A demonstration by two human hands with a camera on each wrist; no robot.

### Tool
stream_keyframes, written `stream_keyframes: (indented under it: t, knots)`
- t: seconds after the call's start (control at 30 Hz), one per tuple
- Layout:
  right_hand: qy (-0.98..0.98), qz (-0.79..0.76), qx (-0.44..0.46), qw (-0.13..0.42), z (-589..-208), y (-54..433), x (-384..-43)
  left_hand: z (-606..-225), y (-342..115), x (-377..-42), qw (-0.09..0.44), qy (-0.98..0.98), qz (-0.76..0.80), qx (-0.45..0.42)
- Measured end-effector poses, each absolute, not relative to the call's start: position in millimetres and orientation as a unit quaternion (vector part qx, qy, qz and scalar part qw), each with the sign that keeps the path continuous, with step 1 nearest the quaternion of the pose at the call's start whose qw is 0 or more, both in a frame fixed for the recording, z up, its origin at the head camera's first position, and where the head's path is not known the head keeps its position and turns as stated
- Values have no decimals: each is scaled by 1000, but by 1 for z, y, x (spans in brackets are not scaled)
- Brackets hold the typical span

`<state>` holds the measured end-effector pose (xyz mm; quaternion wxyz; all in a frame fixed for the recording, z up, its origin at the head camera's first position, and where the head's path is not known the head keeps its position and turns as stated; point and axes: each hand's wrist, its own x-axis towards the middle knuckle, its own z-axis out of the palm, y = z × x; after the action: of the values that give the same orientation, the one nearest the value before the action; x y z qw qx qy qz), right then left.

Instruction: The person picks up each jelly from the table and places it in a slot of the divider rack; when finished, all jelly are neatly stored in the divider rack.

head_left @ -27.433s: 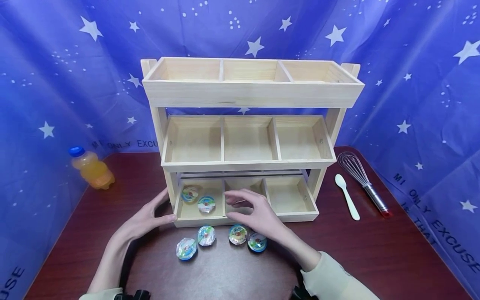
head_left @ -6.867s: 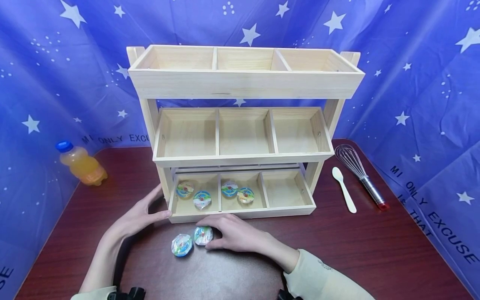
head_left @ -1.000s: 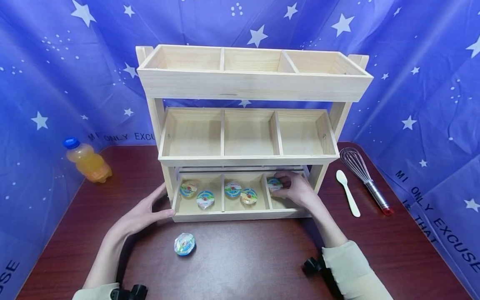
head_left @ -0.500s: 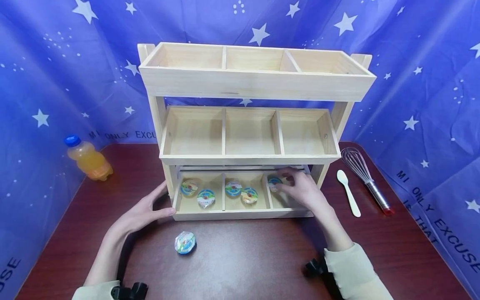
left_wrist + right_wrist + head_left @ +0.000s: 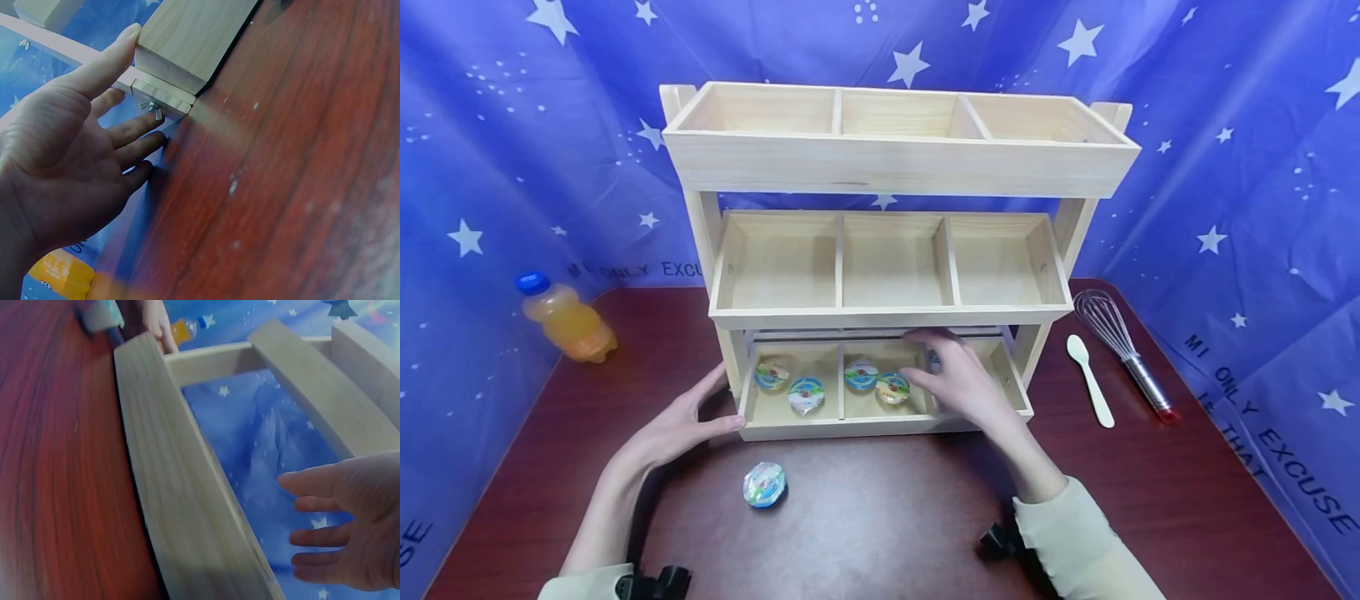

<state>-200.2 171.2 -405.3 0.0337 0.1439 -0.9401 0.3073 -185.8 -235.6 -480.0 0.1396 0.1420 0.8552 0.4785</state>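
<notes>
A three-tier wooden shelf (image 5: 895, 171) stands on the table, each tier split into three compartments. Small foil-lidded jelly cups lie in the bottom tier: two in the left compartment, including a pale one (image 5: 806, 396), and two in the middle, including a yellow-lidded one (image 5: 892, 388). Another cup (image 5: 935, 360) in the right compartment is mostly hidden behind my right hand (image 5: 958, 379), which hovers there with fingers extended, holding nothing. My left hand (image 5: 673, 433) rests against the shelf's lower left side, thumb at the front corner. One jelly cup (image 5: 764, 485) sits on the table in front.
An orange drink bottle (image 5: 568, 321) with a blue cap stands at the left. On the right lie a cream spoon (image 5: 1090, 379) and a wire whisk (image 5: 1123, 354) with a metal handle. A blue star-patterned curtain (image 5: 1225, 167) surrounds the dark red table (image 5: 880, 533).
Cups have gone from the table into the bottom tier's middle and right compartments. In the last second my right hand lets go of the right-compartment cup and moves left. My left hand stays put.
</notes>
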Motion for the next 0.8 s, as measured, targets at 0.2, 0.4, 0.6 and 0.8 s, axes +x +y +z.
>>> stream_keyframes:
  t: [0.2, 0.4, 0.6, 0.8]
  knots:
    - [-917, 353, 179, 46, -401, 137, -197, -481, -237, -185, 137, 852, 483, 147]
    - [-890, 376, 254, 35, -400, 104, -188, -482, -236, -185, 133, 855, 478, 148]
    - [-865, 407, 294, -11, -399, 74, -177, -481, -234, -187, 129, 855, 478, 155]
    - [-831, 432, 348, -52, -411, 54, -165, -480, -236, -185, 127, 851, 483, 161]
